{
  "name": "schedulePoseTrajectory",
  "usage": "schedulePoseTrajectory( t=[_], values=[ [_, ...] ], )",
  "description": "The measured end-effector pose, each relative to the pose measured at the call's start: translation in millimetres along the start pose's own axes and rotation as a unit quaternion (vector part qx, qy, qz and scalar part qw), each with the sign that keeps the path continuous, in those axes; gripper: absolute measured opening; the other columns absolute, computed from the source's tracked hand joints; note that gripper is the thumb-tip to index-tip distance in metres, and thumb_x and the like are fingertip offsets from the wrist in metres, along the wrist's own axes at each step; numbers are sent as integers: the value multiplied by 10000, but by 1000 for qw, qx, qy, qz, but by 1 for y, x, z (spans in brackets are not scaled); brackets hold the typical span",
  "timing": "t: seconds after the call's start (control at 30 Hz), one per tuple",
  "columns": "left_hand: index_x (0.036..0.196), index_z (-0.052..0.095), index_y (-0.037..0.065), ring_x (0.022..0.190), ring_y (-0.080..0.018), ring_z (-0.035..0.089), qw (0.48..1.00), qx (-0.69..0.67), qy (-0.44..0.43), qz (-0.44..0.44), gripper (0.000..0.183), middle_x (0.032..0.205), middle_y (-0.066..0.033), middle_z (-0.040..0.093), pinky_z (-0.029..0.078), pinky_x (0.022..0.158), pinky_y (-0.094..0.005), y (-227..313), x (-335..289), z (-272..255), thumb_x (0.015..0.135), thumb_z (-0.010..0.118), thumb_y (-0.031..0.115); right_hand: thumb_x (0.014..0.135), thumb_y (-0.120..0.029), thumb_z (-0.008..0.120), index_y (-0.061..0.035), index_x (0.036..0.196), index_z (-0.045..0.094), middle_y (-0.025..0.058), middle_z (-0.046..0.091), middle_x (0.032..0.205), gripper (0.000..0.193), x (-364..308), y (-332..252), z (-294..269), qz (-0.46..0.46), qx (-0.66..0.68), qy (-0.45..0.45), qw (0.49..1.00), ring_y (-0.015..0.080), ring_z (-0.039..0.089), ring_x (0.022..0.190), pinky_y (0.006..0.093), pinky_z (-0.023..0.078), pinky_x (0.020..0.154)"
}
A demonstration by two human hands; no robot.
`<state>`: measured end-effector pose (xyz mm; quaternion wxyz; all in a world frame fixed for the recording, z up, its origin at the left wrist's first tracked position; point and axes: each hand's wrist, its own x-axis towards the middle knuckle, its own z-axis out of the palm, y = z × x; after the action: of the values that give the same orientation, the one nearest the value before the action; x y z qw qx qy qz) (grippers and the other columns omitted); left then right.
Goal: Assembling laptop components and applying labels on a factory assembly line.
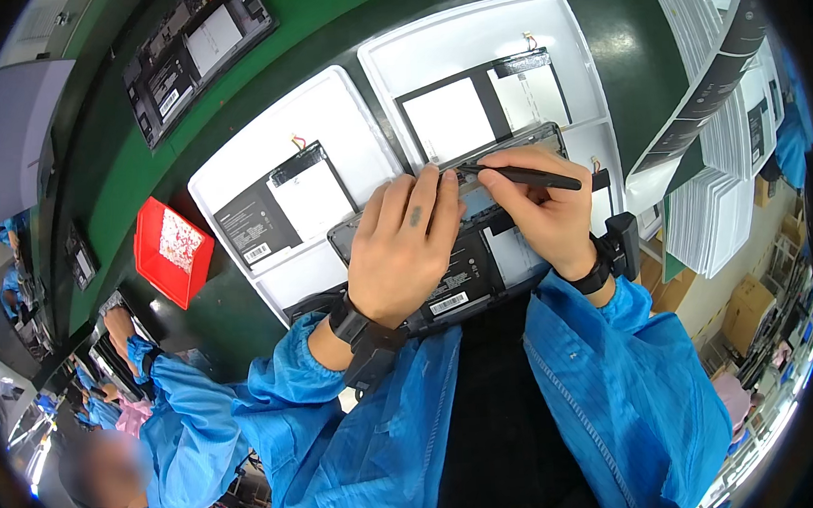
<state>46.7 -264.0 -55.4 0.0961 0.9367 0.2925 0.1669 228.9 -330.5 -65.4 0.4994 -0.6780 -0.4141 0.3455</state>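
In front of me lies an opened tablet (pixel 508 244), its battery and inner parts showing, on the near part of the white trays. My left hand (pixel 402 240) rests on its left half, fingers stretched forward and fingertips near the far edge. My right hand (pixel 551 210) grips black tweezers (pixel 540 177), whose narrow end points left to the tablet's far edge, close to my left fingertips. What the tip touches is too small to make out. Beyond my hands, a battery pack (pixel 315 196) lies in the left white tray and another battery pack (pixel 449 119) in the right one.
A red bin (pixel 176 254) with small white pieces stands left. Another opened tablet (pixel 199 57) lies at the far left on the green bench (pixel 313 18). Stacked white trays (pixel 710 221) and a black printed sheet (pixel 695 97) are at right. A co-worker's blue sleeve (pixel 188 412) reaches in from the left.
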Motion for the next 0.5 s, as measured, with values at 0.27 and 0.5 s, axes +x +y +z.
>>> schedulePoseTrajectory(
  t=[0.27, 0.5],
  values=[
    [1149, 729, 24, 1046, -308, 657, 999, -45, 14, 13, 381, 1264, -140, 668, 562, 880, -416, -13, -11, 0, 786, 817, 99, 828, -32, 814, -23, 1008, 774, 81, 762, 928, 184, 0, -5, -3, -78, -15, -47, 996, 71, 659, 666, 194, 514, 566],
    [1104, 736, 0, 1041, -328, 666, 997, -75, 21, 3, 336, 1234, -158, 677, 562, 870, -417, -14, -9, 2, 783, 812, 65, 840, -23, 801, -16, 1023, 768, 103, 767, 976, 186, 2, -4, 1, -68, -15, -70, 995, 130, 716, 730, 227, 556, 580]
  ],
)
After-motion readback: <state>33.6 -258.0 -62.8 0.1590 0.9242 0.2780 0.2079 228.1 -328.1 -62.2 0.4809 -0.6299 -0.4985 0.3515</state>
